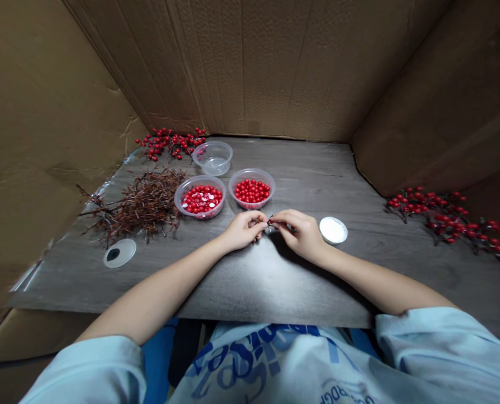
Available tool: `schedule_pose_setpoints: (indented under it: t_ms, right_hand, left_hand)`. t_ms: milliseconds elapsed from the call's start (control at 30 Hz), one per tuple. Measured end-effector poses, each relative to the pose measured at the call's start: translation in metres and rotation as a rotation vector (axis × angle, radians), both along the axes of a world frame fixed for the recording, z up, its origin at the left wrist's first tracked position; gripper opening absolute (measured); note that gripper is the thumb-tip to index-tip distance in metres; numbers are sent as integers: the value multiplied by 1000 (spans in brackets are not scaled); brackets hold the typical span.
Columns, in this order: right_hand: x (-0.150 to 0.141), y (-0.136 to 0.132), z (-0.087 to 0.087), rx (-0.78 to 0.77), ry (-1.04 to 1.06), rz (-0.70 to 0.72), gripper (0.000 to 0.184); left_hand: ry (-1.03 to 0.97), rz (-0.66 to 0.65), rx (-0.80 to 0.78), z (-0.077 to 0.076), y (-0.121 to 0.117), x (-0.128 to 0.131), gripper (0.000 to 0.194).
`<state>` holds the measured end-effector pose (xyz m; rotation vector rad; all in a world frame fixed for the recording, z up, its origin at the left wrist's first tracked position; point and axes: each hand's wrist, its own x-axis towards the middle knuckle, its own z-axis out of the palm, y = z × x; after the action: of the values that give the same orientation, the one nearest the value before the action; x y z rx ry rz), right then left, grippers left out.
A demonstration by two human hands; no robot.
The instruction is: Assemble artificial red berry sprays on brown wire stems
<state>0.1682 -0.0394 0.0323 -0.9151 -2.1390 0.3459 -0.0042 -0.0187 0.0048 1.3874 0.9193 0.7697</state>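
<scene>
My left hand (pixel 246 230) is closed in a pinch on a thin brown twig (pixel 269 223), mostly hidden by the fingers. Close against it, my right hand (pixel 297 231) pinches at the twig's other end, where a bit of dark red like a berry shows between the fingertips. Just beyond the hands stands a clear plastic bowl (pixel 272 197) of red berries (pixel 252 191). To its left, another clear bowl (pixel 177 203) holds red berries mixed with white pieces. A small round dish (pixel 334 230) with white contents sits beside my right hand.
A heap of bare brown twigs (pixel 144 205) lies at the left, near a translucent lid (pixel 121 253) with a dark spot. Behind the bowls stands a third clear bowl (pixel 214 163). Berry sprigs lie at the back left (pixel 169 143) and far right (pixel 447 219). Cardboard walls (pixel 258 67) enclose the table.
</scene>
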Motion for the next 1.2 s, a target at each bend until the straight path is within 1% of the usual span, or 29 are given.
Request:
schedule_pose_setpoints:
  t_ms: [333, 500, 600, 700, 733, 800, 900, 967, 1067, 1200]
  right_hand:
    - [3, 1, -6, 135, -110, 23, 22]
    - [3, 1, -5, 106, -132, 23, 19]
    - [5, 2, 6, 23, -164, 40, 19]
    - [7, 8, 29, -86, -223, 28, 15]
    - [7, 12, 37, -97, -245, -4, 15]
    - [5, 23, 52, -65, -289, -72, 18]
    - [-2, 50, 66, 9, -409, -141, 22]
    - [-10, 69, 69, -7, -539, -168, 20]
    - [-25, 94, 70, -121, -765, -192, 21]
    - [-42, 108, 67, -216, -976, -211, 25]
  left_hand:
    - [18, 1, -5, 0, 0, -1, 14]
    - [15, -5, -4, 0, 0, -1, 13]
    - [-6, -1, 0, 1, 1, 0, 14]
    - [-22, 14, -12, 0, 2, 0, 17]
    - [-21, 21, -16, 0, 2, 0, 17]
    - [-14, 33, -18, -1, 3, 0, 18]
    - [-8, 35, -23, -1, 3, 0, 18]
    - [-5, 26, -30, -1, 3, 0, 18]
    - [4, 10, -32, 0, 3, 0, 19]
    - [13, -15, -26, -1, 3, -1, 18]
